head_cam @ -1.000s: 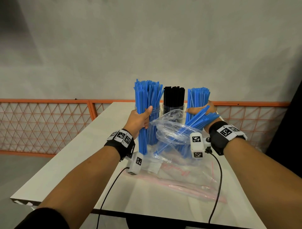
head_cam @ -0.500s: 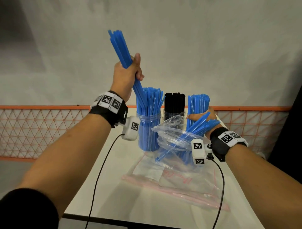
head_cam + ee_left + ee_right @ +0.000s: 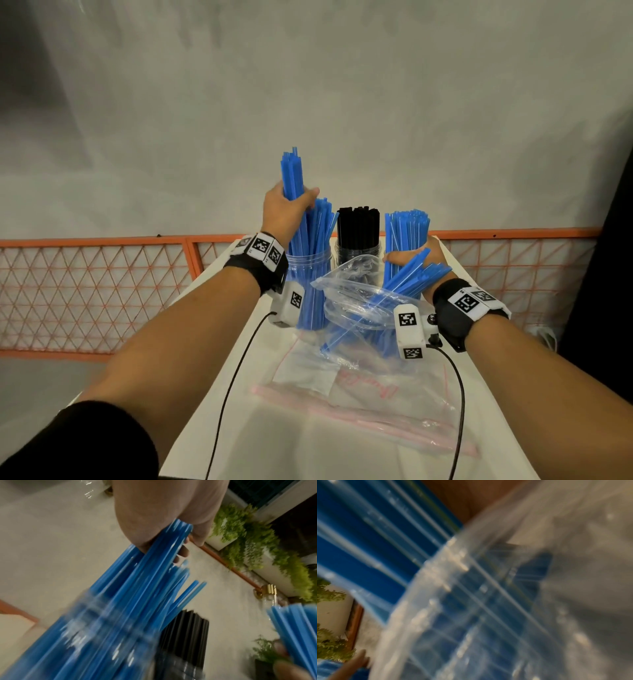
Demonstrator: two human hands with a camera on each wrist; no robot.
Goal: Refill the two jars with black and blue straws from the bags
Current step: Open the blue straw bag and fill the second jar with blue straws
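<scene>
Just above the clear plastic jar [image 3: 310, 270], the left hand [image 3: 284, 212] grips a bunch of thin blue straws [image 3: 293, 174]; the right hand [image 3: 423, 255] clasps the clear plastic bag [image 3: 356, 294].

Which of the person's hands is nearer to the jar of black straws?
Right, though only narrowly. The right hand holds a bag of blue straws just beside the jar of black straws; the left hand grips blue straws above the left jar, one jar away.
</scene>
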